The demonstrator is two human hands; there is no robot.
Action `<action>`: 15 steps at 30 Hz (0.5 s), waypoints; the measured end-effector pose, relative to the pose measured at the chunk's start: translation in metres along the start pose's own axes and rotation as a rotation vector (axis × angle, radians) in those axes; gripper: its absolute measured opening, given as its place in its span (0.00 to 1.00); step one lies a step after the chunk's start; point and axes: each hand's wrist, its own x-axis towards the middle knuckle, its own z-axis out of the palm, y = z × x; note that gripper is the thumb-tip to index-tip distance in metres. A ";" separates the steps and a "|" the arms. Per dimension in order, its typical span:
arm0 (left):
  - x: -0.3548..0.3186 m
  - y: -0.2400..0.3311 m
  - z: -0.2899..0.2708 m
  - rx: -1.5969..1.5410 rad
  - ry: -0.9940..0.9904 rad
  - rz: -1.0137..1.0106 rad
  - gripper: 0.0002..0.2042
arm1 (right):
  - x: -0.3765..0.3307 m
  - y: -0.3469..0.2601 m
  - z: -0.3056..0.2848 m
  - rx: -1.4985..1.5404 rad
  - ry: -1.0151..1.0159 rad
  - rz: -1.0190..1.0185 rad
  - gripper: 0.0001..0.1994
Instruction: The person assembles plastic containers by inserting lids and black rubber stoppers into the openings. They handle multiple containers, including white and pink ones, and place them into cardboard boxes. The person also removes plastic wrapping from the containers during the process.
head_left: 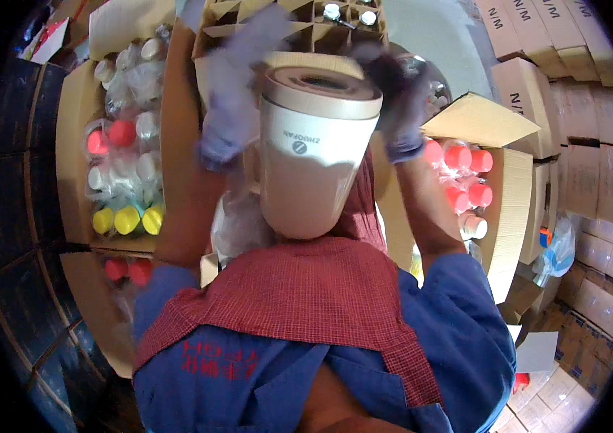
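A large white tub with a beige lid (314,155) stands in front of my chest; a dark slot shows in its lid. My left hand (231,101), in a pale purple glove, is raised at the tub's left side, smeared by motion. At the other side is my right hand (402,108), also gloved and blurred, near the lid's right edge. A dark blurred shape lies at its fingertips, and I cannot make out whether it is held. Beyond the tub is a cardboard box with dividers (296,37), with white-capped bottles (332,11) in some of its cells.
To the left, an open carton (75,155) holds wrapped bottles with red, white and yellow caps. Another open carton (505,216) at the right holds several red-capped bottles (458,157). A round metal dish (442,92) is partly hidden behind my right hand. Stacked cartons (584,166) line the right side.
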 end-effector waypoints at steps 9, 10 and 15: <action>-0.001 0.004 0.022 -0.204 0.106 -0.046 0.31 | 0.005 0.005 0.022 -0.108 -0.403 -0.265 0.36; 0.001 -0.013 0.012 -0.398 0.018 -0.183 0.31 | -0.005 -0.007 0.035 -0.207 -0.372 -0.366 0.27; 0.000 -0.078 -0.005 -0.902 -0.157 -0.323 0.35 | -0.027 -0.033 0.060 -1.012 -0.659 -0.628 0.13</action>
